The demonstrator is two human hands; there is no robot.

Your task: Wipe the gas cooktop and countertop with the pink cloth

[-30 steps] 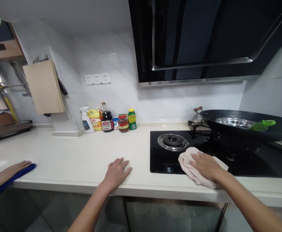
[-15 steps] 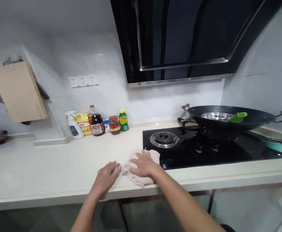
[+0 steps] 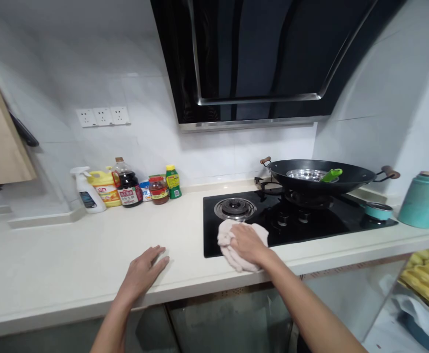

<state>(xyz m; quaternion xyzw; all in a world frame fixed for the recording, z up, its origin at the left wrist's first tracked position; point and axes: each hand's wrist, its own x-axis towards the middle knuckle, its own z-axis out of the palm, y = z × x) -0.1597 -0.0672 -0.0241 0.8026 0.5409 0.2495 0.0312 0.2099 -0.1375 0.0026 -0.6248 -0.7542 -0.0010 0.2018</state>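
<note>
Under my right hand (image 3: 248,241) is a crumpled pale pink cloth (image 3: 229,252), pressed onto the front left of the black glass stove (image 3: 211,235) and hanging over onto the counter edge. The fingers bend into the cloth, gripping it. My left hand (image 3: 145,268) rests on the white countertop (image 3: 70,264) to the left, fingers stretched out and holding nothing. Just behind the cloth lies the left burner (image 3: 235,209). A large black wok (image 3: 354,169) stands on the right side of the stove, with a shiny steel strainer (image 3: 302,174) and a green handle (image 3: 332,175) inside.
Along the wall stand a spray bottle (image 3: 88,191), a yellow jug (image 3: 106,189), a dark sauce bottle (image 3: 128,186), a red-lidded jar (image 3: 158,191) and a green bottle (image 3: 173,181). A small teal pot (image 3: 379,211) and a teal canister (image 3: 423,201) are at right. The range hood (image 3: 251,54) overhangs.
My right hand has slid the cloth rightward, from the counter and stove edge farther onto the stove. The view has turned right, bringing in the teal canister. My left hand stays on the counter.
</note>
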